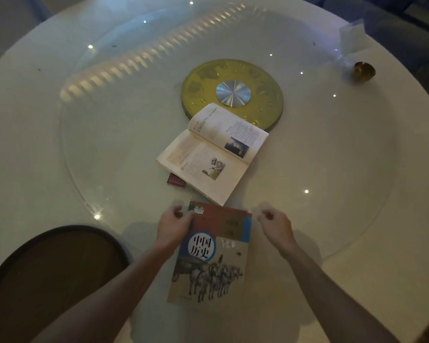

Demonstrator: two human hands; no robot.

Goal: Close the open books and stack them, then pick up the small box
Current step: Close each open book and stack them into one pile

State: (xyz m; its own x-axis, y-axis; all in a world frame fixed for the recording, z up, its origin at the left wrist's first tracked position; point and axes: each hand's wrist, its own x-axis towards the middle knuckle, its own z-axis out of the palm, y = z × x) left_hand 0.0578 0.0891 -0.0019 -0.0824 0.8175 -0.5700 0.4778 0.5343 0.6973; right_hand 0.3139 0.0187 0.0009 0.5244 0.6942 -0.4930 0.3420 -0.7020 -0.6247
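Note:
A closed book (213, 253) with horses and a blue circle on its cover lies flat near the table's front edge. My left hand (174, 225) rests at its upper left corner, fingers curled and touching the cover's edge. To the right of the book's upper right corner hovers my right hand (275, 225), fingers loosely curled, holding nothing. Beyond them an open book (213, 152) lies face up with illustrated pages showing. A small dark red box (175, 180) peeks out from under the open book's left corner, mostly hidden.
A round white table carries a glass turntable (84, 169) with a gold disc (265, 90) at its centre. At the far right sit a small gold bowl (364, 70) and a clear plastic packet (352, 38). A dark round chair seat (52, 276) is at the lower left.

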